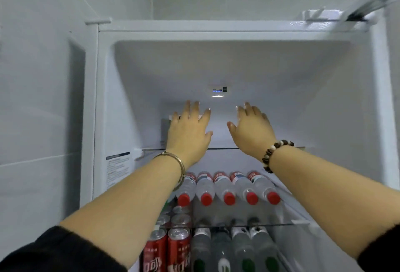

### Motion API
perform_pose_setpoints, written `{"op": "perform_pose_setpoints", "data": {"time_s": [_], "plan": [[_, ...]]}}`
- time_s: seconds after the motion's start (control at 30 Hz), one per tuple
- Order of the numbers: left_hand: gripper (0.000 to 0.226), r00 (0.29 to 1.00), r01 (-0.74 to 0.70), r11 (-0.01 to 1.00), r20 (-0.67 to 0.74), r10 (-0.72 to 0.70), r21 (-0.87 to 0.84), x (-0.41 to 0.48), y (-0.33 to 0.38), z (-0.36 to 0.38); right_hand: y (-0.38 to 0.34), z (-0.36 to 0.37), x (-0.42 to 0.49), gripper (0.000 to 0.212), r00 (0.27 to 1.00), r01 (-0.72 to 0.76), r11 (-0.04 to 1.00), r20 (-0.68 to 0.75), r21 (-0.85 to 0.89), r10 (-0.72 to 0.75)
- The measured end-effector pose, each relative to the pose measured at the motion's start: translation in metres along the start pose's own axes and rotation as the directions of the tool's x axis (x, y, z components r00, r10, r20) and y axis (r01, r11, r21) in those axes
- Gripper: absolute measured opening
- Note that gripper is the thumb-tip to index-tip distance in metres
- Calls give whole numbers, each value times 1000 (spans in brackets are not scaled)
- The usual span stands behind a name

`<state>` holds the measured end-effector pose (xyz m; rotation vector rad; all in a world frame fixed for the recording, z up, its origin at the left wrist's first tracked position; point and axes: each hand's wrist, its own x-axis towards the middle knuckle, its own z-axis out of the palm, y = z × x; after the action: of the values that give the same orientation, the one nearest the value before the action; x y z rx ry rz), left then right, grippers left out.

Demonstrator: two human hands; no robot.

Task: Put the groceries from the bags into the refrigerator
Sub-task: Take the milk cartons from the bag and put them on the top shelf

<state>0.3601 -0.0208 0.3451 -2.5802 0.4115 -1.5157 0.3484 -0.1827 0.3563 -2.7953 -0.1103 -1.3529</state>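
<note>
The smooth white refrigerator is left open, and a placing step seems to be underway on the glass top shelf. Clear red-capped bottles are laid flat below, glossy cans lower. Left hand and right hand are held fingers spread, nothing gripped. A pale boxy thing is half hidden behind the left. Bags aren't seen, so a reach back is probably needed.

Upper glass shelf: pale item, back left, partly hidden. Lower glass shelf: five red-capped water bottles lying side by side, caps forward.
</note>
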Motion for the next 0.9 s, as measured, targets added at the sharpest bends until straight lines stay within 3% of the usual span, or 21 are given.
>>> {"op": "perform_pose_setpoints", "data": {"time_s": [0.1, 0.27, 0.4, 0.53, 0.7, 0.9], "plan": [[66, 1000, -3, 1000, 3, 3, -24, -35, 17, -12, 3, -17, -42, 59, 999, -48, 998, -24, -39, 47], [69, 995, -52, 997, 78, 57, -60, -109, 41, -24, -4, -24, -128, 62, 991, -129, 991, 24, 37, 128], [67, 985, -27, 981, 163, 60, -193, -178, 61, -31, -11, -11, -214, 65, 967, -223, 970, 145, 95, 208], [69, 964, -80, 945, 216, 154, -317, -271, 97, -23, -12, 6, -324, 66, 906, -309, 946, 330, 95, 263], [68, 887, -45, 893, 392, 242, -449, -379, 159, -20, 3, 1, -443, 65, 811, -445, 895, 435, 24, 392], [64, 740, -21, 841, 557, 376, -540, -469, 240, -41, 43, -35, -569, 62, 680, -563, 818, 497, -117, 539]]}}
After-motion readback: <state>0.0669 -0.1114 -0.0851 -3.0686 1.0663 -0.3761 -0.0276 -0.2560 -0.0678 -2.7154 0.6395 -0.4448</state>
